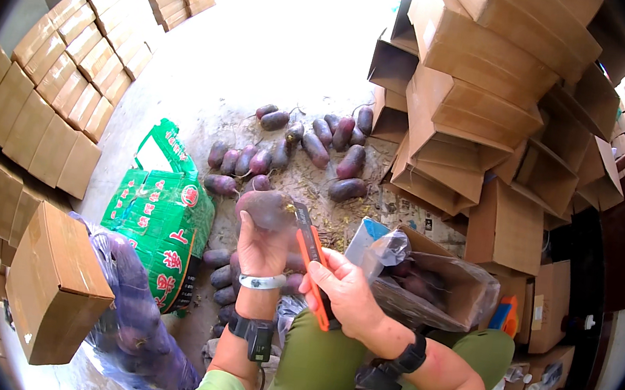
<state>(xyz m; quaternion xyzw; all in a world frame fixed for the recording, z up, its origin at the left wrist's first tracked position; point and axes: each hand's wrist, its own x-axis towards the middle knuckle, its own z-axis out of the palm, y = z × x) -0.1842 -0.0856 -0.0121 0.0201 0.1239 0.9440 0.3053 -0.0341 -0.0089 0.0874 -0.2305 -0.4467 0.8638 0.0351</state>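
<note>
My left hand (253,242) holds up a large purple root vegetable (265,207) near the middle of the view. My right hand (341,289) grips an orange utility knife (310,242), its dark blade at the right side of that root, where a yellowish stem end shows. Several more purple roots (350,161) lie on the dirty floor beyond my hands, and others (220,277) lie beside my left forearm. At my right, an open carton (454,294) with a plastic liner holds more roots.
A green printed sack (136,207), a carton (64,275) and a purple bagged bundle (125,312) are on the left. Stacked boxes (66,70) line the left wall. A tall pile of open cartons (488,46) rises on the right, above an orange object (509,315).
</note>
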